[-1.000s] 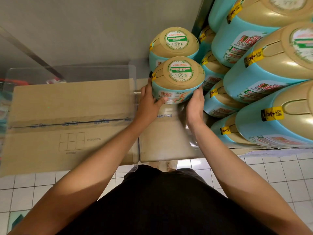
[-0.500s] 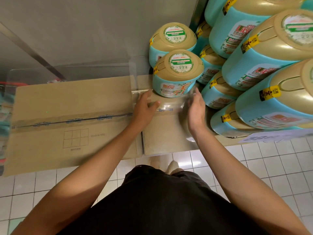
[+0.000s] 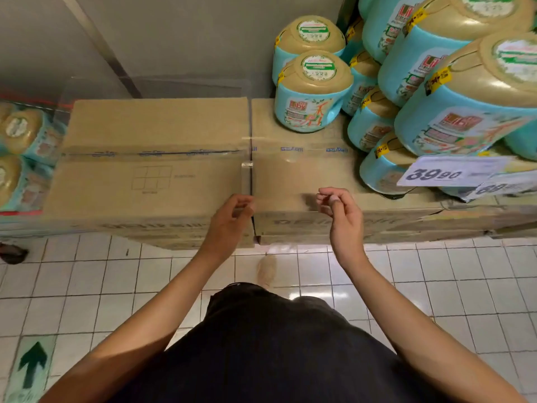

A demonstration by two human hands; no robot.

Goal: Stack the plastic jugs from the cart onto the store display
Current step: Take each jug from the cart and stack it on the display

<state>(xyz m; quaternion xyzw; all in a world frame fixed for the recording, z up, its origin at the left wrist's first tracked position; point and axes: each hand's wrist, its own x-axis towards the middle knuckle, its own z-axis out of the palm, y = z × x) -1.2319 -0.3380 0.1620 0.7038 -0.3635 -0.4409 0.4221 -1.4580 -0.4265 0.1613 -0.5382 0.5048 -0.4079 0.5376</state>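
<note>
A teal jug with a tan lid (image 3: 312, 91) stands upright on the right cardboard box (image 3: 290, 175) of the display. Behind it stands a second jug (image 3: 308, 36). A tall stack of the same jugs (image 3: 453, 91) rises at the right. My left hand (image 3: 232, 216) hovers at the front edge of the boxes, fingers loosely curled, holding nothing. My right hand (image 3: 340, 210) hangs beside it, also loosely curled and empty. Both hands are well clear of the jug.
A second cardboard box (image 3: 151, 158) lies to the left, with clear plastic sheets over both box tops. More jugs (image 3: 20, 146) sit at the far left. A price sign (image 3: 447, 170) leans against the right stack. White tiled floor (image 3: 421, 271) lies below.
Both hands let go of the jug, which now stands on the box, and drew back toward me to the box's front edge. The view has pulled back.
</note>
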